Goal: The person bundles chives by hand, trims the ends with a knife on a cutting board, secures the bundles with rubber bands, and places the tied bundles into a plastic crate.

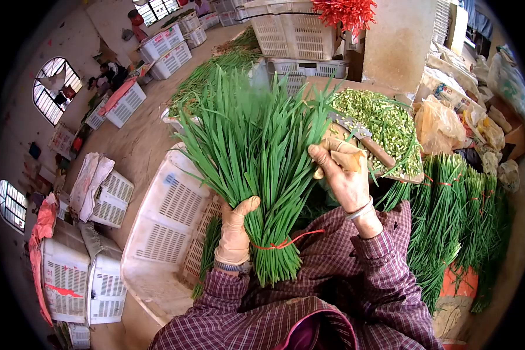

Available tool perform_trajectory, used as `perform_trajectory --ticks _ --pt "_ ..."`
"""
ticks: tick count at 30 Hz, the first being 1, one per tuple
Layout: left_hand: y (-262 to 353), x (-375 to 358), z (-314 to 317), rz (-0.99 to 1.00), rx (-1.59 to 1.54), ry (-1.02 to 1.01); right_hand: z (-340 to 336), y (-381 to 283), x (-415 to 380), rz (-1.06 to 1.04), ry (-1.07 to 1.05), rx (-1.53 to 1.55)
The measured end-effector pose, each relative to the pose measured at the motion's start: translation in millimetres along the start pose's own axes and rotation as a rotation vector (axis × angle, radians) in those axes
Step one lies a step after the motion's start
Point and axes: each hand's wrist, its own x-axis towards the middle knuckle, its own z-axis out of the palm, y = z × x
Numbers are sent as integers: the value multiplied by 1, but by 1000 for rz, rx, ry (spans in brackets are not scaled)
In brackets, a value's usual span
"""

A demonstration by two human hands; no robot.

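A large bunch of long green leaves [262, 146] stands upright over my lap, a red tie [280, 244] round its lower stems. My left hand [234, 233], in a tan glove, is wrapped round the bunch's left side above the tie. At the bunch's upper right, my right hand [344, 175] is closed with thumb and fingers pinched by the leaf edges; whether it grips a leaf is hard to tell. Tan coverings show on its fingers. Just behind it, a knife [374, 149] with a wooden handle lies on a board [414, 174] heaped with chopped stem pieces [376, 116].
An open white crate [151, 262] stands at my left. Tied green bunches [443, 210] lie at my right, below plastic bags [443, 125]. More greens [216, 81] lie ahead beside stacked crates [291, 35] with red ties [347, 13]. Another person [112, 76] is far left.
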Motion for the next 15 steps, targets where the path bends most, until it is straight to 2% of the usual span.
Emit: perform_trajectory --ticks 1,3,7,9,10,12,13,15 --pt "-2 0 -2 -13 -2 0 -2 -1 2 1 1 -1" --pt "-2 -1 -2 -26 -2 -2 -10 -1 12 177 206 213" --pt "-10 1 -10 -43 -44 21 -38 5 29 184 391 349" --pt "-15 2 -16 -82 -64 39 -54 0 41 55 304 154" --pt "-14 2 -14 -75 -62 25 -51 -6 44 -48 326 -26" --pt "-12 1 -9 -73 -58 3 -56 -25 47 -112 140 -349" --pt "-10 0 -6 -67 -62 2 -52 -33 49 -121 56 -404" --pt "-6 -3 0 -56 -66 5 -45 -30 57 -515 42 -587"
